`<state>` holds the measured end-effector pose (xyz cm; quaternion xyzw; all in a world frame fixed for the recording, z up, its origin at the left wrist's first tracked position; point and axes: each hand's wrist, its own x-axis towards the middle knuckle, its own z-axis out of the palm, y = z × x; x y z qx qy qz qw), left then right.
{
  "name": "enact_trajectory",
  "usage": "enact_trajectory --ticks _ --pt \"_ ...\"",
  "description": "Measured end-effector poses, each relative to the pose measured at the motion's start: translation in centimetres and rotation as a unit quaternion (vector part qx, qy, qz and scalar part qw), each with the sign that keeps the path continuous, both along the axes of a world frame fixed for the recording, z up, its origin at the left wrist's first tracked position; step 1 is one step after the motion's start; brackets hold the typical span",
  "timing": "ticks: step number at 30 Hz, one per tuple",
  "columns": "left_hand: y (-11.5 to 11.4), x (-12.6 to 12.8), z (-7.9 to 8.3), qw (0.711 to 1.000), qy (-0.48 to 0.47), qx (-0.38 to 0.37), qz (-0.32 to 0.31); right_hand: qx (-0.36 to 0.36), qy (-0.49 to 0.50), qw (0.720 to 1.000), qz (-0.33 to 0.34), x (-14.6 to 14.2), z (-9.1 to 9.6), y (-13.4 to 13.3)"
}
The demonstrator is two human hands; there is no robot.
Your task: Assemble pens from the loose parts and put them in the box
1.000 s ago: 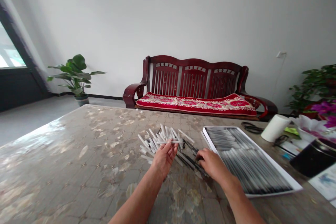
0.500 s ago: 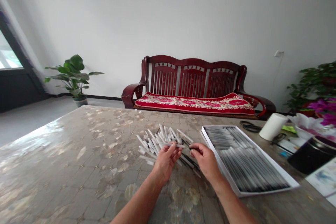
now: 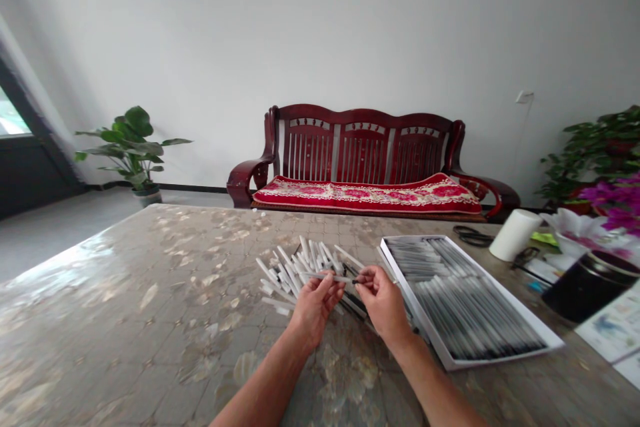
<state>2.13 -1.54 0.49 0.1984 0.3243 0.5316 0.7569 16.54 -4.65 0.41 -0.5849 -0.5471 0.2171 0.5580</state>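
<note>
Over the table, my left hand (image 3: 320, 300) pinches a slim whitish pen-like tube (image 3: 327, 276) between thumb and fingers. The tube lies almost level and points toward my right hand (image 3: 380, 297). My right fingers are closed on a small dark piece (image 3: 355, 281) at the tube's right end; whether the two are joined I cannot tell. Behind and below my hands spreads a loose pile of white translucent tubes (image 3: 285, 270). Several dark thin sticks (image 3: 354, 305) lie under and beside my right hand, partly hidden by it.
A white shallow box (image 3: 505, 359) full of rows of similar dark-and-clear sticks stands at the right. Beyond it are black scissors (image 3: 473, 236), a white roll (image 3: 515, 235), a black cup (image 3: 587, 287) and flowers (image 3: 613, 203). A wooden bench (image 3: 363, 147) stands behind the table.
My right hand has moved slightly left, bringing the dark piece up to the tube's end. My left hand keeps its pinch. The view has shifted a little.
</note>
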Motion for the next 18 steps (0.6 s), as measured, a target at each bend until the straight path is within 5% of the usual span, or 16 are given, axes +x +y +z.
enact_trajectory --ticks 9,13,18 --pt "-0.22 0.09 0.25 1.000 -0.007 -0.010 -0.001 0.044 -0.103 0.994 0.018 -0.18 0.42 -0.33" --pt "-0.15 0.12 0.13 1.000 -0.016 -0.023 0.006 -0.011 0.048 0.998 0.026 -0.39 0.12 0.02" --pt "0.07 0.07 0.03 0.999 -0.021 -0.021 0.014 -0.055 0.242 0.968 0.041 -0.74 0.02 0.27"
